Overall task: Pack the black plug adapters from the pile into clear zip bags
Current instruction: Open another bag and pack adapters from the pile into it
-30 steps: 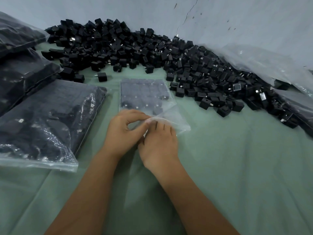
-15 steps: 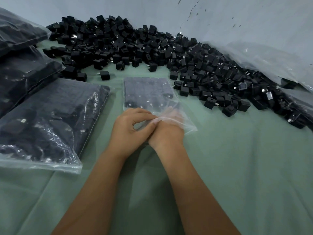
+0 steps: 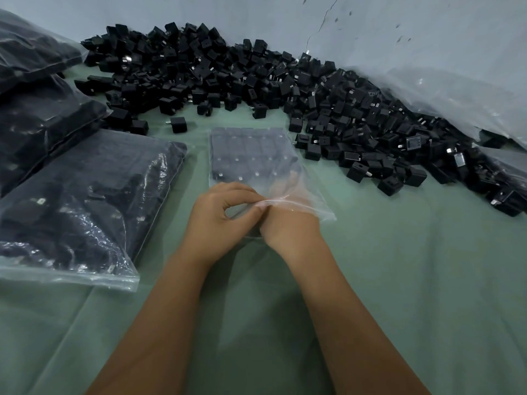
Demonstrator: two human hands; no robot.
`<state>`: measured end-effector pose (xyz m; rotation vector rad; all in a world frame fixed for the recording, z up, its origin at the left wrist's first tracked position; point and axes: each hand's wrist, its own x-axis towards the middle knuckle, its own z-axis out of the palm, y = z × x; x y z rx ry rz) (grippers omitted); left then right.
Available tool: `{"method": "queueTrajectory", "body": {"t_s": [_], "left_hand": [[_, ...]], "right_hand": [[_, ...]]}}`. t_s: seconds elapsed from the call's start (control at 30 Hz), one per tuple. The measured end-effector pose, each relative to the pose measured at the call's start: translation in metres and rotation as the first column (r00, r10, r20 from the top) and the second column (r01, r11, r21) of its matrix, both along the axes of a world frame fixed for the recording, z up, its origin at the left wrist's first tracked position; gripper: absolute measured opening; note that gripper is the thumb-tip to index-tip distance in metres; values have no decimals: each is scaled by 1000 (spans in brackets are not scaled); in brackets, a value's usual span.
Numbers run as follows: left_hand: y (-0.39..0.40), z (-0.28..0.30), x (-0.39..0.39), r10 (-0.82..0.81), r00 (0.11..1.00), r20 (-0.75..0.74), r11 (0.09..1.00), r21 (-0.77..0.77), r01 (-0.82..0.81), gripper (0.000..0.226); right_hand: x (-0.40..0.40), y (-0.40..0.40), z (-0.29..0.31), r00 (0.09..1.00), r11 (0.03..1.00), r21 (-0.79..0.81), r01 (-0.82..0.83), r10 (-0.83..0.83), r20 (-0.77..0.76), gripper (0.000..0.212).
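A clear zip bag [image 3: 305, 192] lies flat on the green cloth in front of me, with two neat rows of black plug adapters [image 3: 251, 155] in its far half. My left hand [image 3: 216, 220] pinches the bag's near mouth edge between thumb and forefinger. My right hand [image 3: 291, 226] has its fingers pushed inside the mouth, showing faintly through the plastic. The loose pile of black plug adapters [image 3: 285, 81] runs along the wall behind the bag and down to the right.
Filled zip bags of adapters lie at the left: a large one [image 3: 74, 206] beside my left arm and two more [image 3: 37, 121] stacked behind it. Crumpled clear plastic [image 3: 456, 89] leans on the wall at right. One stray adapter [image 3: 178, 125] sits alone.
My right hand's fingers have slid deeper into the bag's mouth. My left hand keeps its pinch on the edge. The view has shifted slightly.
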<state>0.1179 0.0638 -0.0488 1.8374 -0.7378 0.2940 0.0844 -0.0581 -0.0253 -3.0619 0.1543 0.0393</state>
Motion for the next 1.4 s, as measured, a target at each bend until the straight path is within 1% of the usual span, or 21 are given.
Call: {"method": "queueTrajectory", "body": {"t_s": [0.1, 0.17, 0.23, 0.27, 0.3, 0.33, 0.4, 0.5, 0.57, 0.67, 0.8, 0.87, 0.93, 1.0, 1.03, 1.07, 1.1, 1.2, 1.23, 1.3, 1.4], "left_hand": [[6, 0, 1, -110, 984, -138, 994, -13, 109, 31], [9, 0, 4, -169, 947, -271, 986, -45, 163, 43], [11, -1, 6, -142, 941, -306, 989, -3, 149, 45], [10, -2, 6, -102, 958, -266, 992, 46, 118, 45], [10, -3, 7, -46, 979, -197, 992, 105, 67, 44], [9, -3, 7, 21, 993, -118, 988, 157, -2, 42], [8, -4, 13, 173, 985, -5, 959, 231, -167, 32], [5, -6, 30, 317, 948, -26, 866, 415, -279, 19], [2, -8, 42, 334, 941, -47, 820, 507, -266, 18], [-3, -5, 62, 331, 942, -49, 782, 573, -245, 22], [-10, 0, 81, 318, 946, -59, 730, 652, -205, 34], [-11, -3, 78, 303, 952, -35, 714, 670, -203, 40], [-9, -10, 68, 287, 958, 8, 676, 706, -209, 44], [-8, -17, 57, 269, 963, 37, 614, 763, -201, 48], [-6, -19, 52, 258, 965, 39, 590, 785, -190, 50], [-4, -20, 48, 248, 968, 36, 579, 795, -178, 52], [-3, -21, 45, 237, 971, 31, 585, 793, -168, 53], [2, -17, 37, 206, 979, 3, 680, 719, -145, 57], [4, -16, 36, 192, 981, -5, 723, 677, -138, 58], [5, -12, 33, 145, 989, -5, 794, 597, -113, 61], [7, -8, 31, 80, 997, -1, 844, 532, -67, 58]], "right_hand": [[-23, -1, 6, 991, 990, 137, -44, 26, 129, 25], [-40, 1, 16, 956, 995, 88, -36, 9, 293, 29], [-44, -1, 31, 810, 990, 135, 38, -110, 576, 31], [-42, -6, 37, 718, 980, 191, 48, -167, 676, 28], [-36, -14, 39, 678, 966, 256, 30, -208, 706, 25], [-27, -24, 36, 697, 950, 313, -4, -222, 682, 21], [-7, -43, 25, 832, 929, 367, -53, -162, 531, 17], [18, -65, -2, 970, 961, 275, -37, -31, 241, 33], [30, -70, -16, 986, 978, 206, -43, 8, 169, 36], [48, -77, -25, 988, 979, 196, -50, 20, 153, 45], [65, -82, -30, 998, 984, 176, -35, 27, 49, 54], [64, -82, -33, 994, 972, 233, -27, 2, 107, 52], [56, -82, -32, 941, 947, 320, -26, -85, 327, 45], [46, -89, -29, 786, 945, 325, 34, -226, 575, 40], [41, -96, -28, 710, 944, 313, 102, -289, 642, 41], [37, -104, -28, 676, 932, 313, 184, -351, 648, 46], [33, -113, -28, 688, 905, 324, 276, -421, 591, 52], [26, -138, -33, 741, 799, 342, 494, -593, 315, 61], [25, -140, -35, 743, 795, 351, 495, -597, 303, 60], [26, -140, -37, 732, 816, 404, 413, -561, 385, 54], [27, -135, -38, 704, 810, 486, 328, -552, 446, 48]]}}
